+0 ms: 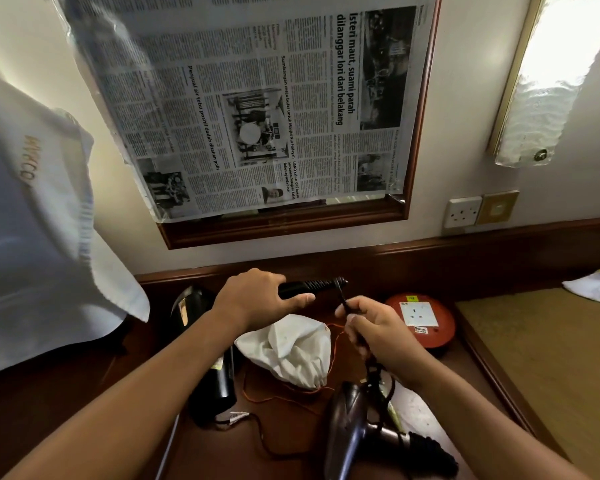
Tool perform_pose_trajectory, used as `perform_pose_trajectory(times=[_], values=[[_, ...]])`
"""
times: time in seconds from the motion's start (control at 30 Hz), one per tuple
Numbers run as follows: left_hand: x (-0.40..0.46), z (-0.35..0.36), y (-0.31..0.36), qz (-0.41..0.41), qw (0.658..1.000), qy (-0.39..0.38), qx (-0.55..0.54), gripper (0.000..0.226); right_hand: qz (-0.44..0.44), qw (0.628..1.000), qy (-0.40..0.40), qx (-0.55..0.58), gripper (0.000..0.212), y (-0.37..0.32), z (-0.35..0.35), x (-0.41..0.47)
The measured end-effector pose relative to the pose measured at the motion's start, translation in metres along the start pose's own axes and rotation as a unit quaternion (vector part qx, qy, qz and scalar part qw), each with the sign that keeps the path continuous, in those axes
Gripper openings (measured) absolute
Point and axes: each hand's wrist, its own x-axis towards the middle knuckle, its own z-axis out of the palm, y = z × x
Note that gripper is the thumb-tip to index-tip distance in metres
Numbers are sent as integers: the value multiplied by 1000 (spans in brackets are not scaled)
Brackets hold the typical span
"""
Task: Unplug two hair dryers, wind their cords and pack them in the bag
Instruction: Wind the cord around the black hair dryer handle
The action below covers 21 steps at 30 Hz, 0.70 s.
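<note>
Head view. Left hand (257,296): grip clenched round the handle of a black hair dryer (307,287), held above the tabletop (465,368) near the back wall; the dryer's body is hidden behind the hand. Right hand (378,327): fingers curled, pinching that dryer's black cord (343,299) just below the strain relief; the cord runs down through the fist.

Second hair dryer (354,427), dark brown, lies on the tabletop at lower right, cord bunched at its handle. White drawstring bag (291,348) sits between the arms, slumped, with an orange string (281,396) trailing over the dark wood. Black cylindrical item (219,386) beside the left forearm, partly covered, can't identify.

Red round extension reel (421,320) with a white socket face, right of the right hand. Wall socket (462,212) above it, nothing plugged in. Newspaper (257,109) covers the wood-framed mirror (416,140). White towel (42,237) hangs at left, blurred. Wall lamp (551,81) at upper right.
</note>
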Motion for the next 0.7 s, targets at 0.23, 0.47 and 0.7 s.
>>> perform_pose_trajectory(times=[0.23,0.47,0.7], values=[[-5,-6,0,42,998,35,-41,67,92,978,-68,177,22,14,-8,2],[-8,-6,4,69,994,46,-75,62,133,955,-126,235,24,28,-14,8],[-10,-10,12,121,991,23,-61,50,110,969,-92,201,7,17,-31,31]])
